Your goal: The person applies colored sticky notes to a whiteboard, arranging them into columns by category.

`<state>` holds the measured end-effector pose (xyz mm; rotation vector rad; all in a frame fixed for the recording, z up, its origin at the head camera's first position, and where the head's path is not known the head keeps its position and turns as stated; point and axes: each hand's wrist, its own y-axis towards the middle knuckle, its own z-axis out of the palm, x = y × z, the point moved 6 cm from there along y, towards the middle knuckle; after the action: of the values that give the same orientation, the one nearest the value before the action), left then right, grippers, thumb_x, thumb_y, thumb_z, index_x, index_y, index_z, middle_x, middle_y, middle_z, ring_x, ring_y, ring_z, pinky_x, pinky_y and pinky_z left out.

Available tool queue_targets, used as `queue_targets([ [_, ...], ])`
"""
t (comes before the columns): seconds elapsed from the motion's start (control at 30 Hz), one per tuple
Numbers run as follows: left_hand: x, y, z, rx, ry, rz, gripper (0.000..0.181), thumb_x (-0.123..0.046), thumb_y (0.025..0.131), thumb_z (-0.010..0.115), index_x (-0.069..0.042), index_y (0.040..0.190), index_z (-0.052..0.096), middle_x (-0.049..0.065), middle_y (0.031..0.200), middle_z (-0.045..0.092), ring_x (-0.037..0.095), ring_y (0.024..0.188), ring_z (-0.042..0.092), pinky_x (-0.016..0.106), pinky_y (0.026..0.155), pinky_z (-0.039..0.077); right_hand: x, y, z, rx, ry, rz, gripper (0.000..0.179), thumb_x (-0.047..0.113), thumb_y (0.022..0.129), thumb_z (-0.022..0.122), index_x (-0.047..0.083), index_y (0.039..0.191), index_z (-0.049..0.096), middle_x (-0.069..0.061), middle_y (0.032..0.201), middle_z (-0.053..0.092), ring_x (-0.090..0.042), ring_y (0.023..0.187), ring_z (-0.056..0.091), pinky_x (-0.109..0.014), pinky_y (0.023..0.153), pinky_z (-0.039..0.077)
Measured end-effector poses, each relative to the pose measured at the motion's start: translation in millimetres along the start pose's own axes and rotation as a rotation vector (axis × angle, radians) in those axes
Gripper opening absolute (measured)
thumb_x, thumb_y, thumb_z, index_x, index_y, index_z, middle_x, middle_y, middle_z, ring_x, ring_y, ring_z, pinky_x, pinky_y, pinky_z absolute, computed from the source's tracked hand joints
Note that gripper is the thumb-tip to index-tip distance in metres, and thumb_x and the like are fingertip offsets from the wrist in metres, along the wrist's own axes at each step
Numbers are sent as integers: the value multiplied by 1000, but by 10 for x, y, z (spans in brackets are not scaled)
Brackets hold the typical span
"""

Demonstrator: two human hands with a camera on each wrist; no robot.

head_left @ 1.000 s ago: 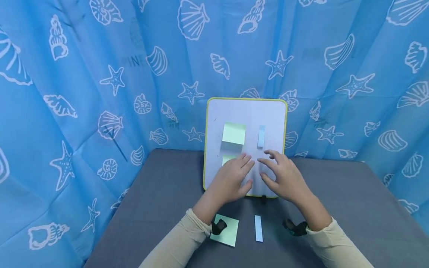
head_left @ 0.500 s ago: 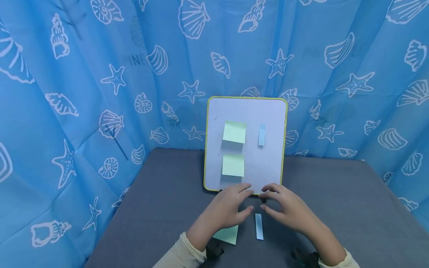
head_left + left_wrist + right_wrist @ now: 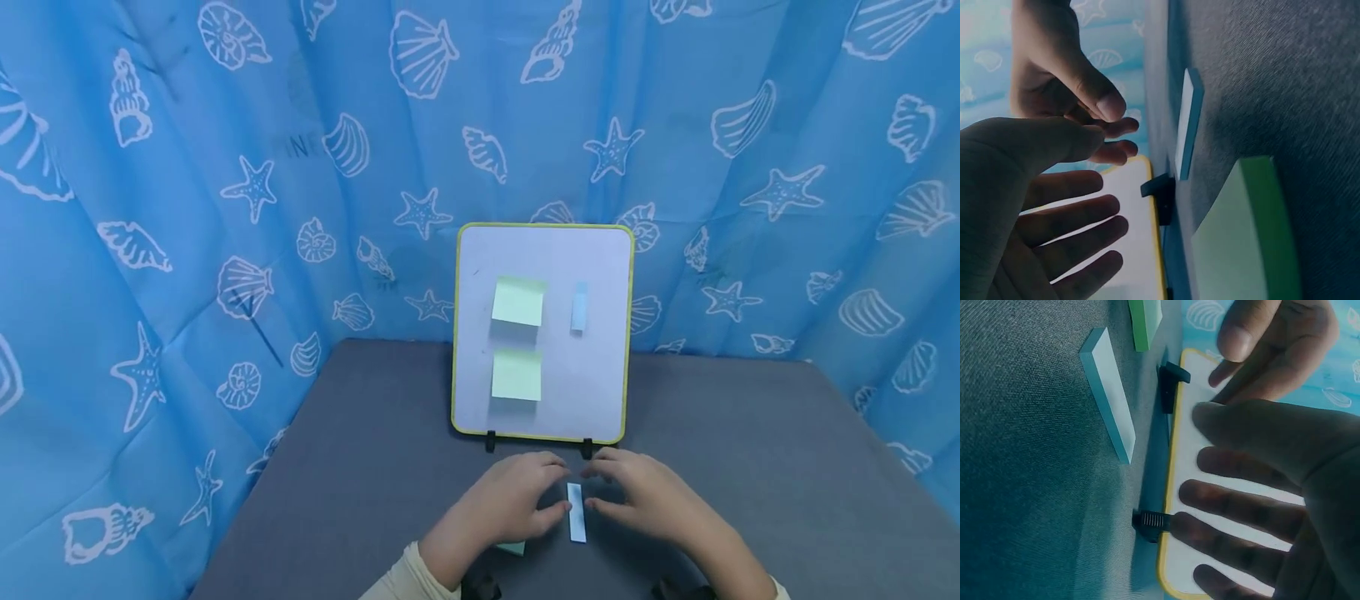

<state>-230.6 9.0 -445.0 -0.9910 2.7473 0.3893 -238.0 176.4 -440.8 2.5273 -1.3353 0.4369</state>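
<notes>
Whiteboard (image 3: 577, 400) stands upright with the left hand (image 3: 501, 500) and right hand (image 3: 651, 497) hovering before it, both with loosely bent fingers and holding nothing. Before the whiteboard lies a green pad (image 3: 1232, 231), largely hidden in the head view, and on its left half are two green notes (image 3: 517, 302), one above the other. Flat in front of its lower edge, a slim blue pad (image 3: 576, 523) points lengthwise towards it, while a blue strip (image 3: 579, 308) hangs vertically on its right half.

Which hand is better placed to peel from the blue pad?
Probably the right hand, narrowly: it and the left hand hover empty near the blue pad, but the board is bare below its blue note, on the right.
</notes>
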Motion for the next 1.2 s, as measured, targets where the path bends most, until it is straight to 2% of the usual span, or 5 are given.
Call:
queue_targets([
  [0.23,8,-8,167,88,-4,-23,37,-41,106,66,-19,135,72,-6,137,69,4,124,66,25,101,57,-16,-19,53,113,8,44,32,39,86,88,20,111,80,10,103,72,-5,86,66,-31,73,58],
  [0.43,4,-1,229,129,11,-22,35,-41,104,68,-20,132,74,-7,132,71,2,116,67,25,95,59,-25,3,89,174,18,100,39,46,83,90,21,111,79,9,105,72,-7,87,64,-41,80,60],
  [0.57,-9,3,243,144,23,-9,36,-41,104,68,-19,131,75,-7,133,71,3,118,67,25,97,59,-22,11,101,183,5,111,41,50,80,91,23,109,79,11,103,70,-6,84,61,-43,80,60],
  [0.83,-53,14,319,166,62,50,36,-41,104,68,-18,131,74,-5,134,70,6,120,67,24,99,58,-15,3,135,186,21,70,41,50,79,92,22,106,79,13,98,66,-2,78,55,-33,71,54],
  [1.2,-90,14,368,199,58,55,35,-42,104,68,-19,130,74,-5,135,69,4,121,66,22,98,57,-49,3,219,211,35,90,42,48,78,93,22,107,79,12,99,65,-2,77,54,-32,70,52],
])
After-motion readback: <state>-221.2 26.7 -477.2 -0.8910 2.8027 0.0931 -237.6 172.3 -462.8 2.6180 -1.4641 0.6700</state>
